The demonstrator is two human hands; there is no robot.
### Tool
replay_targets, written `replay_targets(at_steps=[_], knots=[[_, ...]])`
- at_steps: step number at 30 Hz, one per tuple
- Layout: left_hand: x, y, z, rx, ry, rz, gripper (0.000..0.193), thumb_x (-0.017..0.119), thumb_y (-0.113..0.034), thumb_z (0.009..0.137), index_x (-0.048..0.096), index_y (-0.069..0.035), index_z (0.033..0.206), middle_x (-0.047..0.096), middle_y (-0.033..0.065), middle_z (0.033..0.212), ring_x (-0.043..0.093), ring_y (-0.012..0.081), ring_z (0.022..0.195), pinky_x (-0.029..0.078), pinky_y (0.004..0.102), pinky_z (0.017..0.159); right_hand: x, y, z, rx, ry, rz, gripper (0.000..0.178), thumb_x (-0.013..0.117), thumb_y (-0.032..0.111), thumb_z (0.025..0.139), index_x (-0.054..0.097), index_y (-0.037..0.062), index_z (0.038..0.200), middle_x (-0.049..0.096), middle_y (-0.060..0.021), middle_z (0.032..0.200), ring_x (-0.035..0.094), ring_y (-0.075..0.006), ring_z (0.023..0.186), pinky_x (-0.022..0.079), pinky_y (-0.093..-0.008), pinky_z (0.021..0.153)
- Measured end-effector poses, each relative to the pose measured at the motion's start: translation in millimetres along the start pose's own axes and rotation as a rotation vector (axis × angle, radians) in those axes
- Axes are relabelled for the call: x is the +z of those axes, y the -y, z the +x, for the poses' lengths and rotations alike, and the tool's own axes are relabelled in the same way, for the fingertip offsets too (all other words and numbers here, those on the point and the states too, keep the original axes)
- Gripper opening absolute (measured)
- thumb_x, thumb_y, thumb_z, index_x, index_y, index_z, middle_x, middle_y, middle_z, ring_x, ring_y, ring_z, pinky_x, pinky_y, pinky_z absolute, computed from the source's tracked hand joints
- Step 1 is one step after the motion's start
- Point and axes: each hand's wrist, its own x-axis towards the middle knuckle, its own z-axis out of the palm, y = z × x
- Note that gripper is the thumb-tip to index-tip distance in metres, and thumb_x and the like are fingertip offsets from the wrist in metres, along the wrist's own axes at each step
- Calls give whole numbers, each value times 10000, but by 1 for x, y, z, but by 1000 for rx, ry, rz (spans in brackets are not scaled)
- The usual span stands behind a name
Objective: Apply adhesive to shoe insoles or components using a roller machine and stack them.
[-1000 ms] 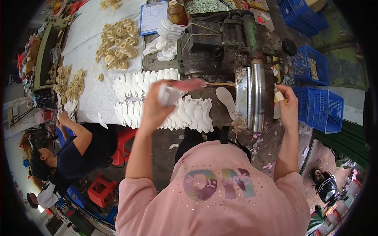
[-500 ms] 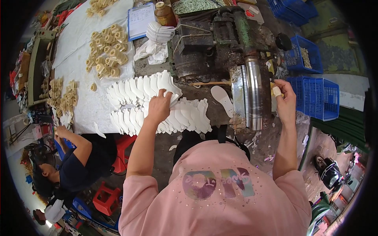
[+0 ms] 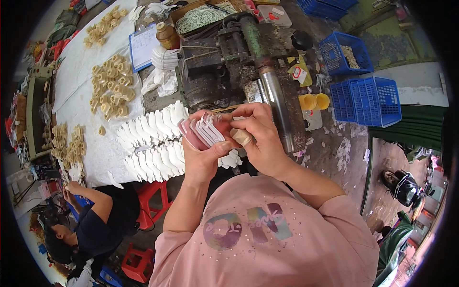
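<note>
My left hand (image 3: pixel 201 160) is closed round a small stack of thin flat pieces (image 3: pixel 205 131), white-edged with pink faces, held up before the machine. The fingers of my right hand (image 3: pixel 260 138) are bent in against the far side of the stack, and a beige wrap (image 3: pixel 242 137) covers one of its digits. Just how the right fingertips grip the pieces is partly hidden. Behind my left hand, two rows of overlapping curved white pieces (image 3: pixel 155 162) lie on the table. Beyond my hands stands a dark machine with a shiny metal roller (image 3: pixel 278 110).
Clusters of beige moulded parts (image 3: pixel 114 86) lie on the white-covered table (image 3: pixel 71 100). A clipboard (image 3: pixel 142 47) and brown jar (image 3: pixel 167 36) stand behind. Right of the machine are yellow cups (image 3: pixel 314 101) and blue crates (image 3: pixel 366 101). Another person (image 3: pixel 95 215) works at the left near red stools (image 3: pixel 154 203).
My left hand has lifted from the white rows and now holds the stack. My right hand has come in from beyond the roller to meet it. The view has shifted to the right.
</note>
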Motion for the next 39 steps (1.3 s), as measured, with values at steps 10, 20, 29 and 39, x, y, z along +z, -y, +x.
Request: replay_targets(at_steps=[10,20,29,39], knots=[[18,10,-7,92,-58,29,736,813,-68,645,371,-19,1232,580,208,1100,609,254,975,539,356,811,-4,-5,-9,79,-88,111,138,635,6,767,545,61,856,560,-70,921,518,-258,952,382,-387,814],[22,16,-6,124,-78,108,735,809,-76,652,370,-13,1238,588,209,1105,601,247,1010,505,348,861,-14,-4,-13,-33,-62,-5,207,629,23,772,596,53,975,531,-87,1000,455,-277,938,346,-393,849],[23,15,-5,82,-62,110,750,832,-108,638,377,-10,1226,586,229,1095,601,273,1010,506,367,862,-25,-6,-5,130,37,208,166,599,-21,776,584,12,938,557,-114,957,574,-289,909,487,-362,756],[16,21,-2,104,-82,140,710,813,-73,633,409,-7,1213,597,163,1078,602,223,966,504,334,849,-28,-2,-2,240,123,247,171,613,61,833,570,-8,983,555,-108,1031,578,-215,947,474,-314,834]])
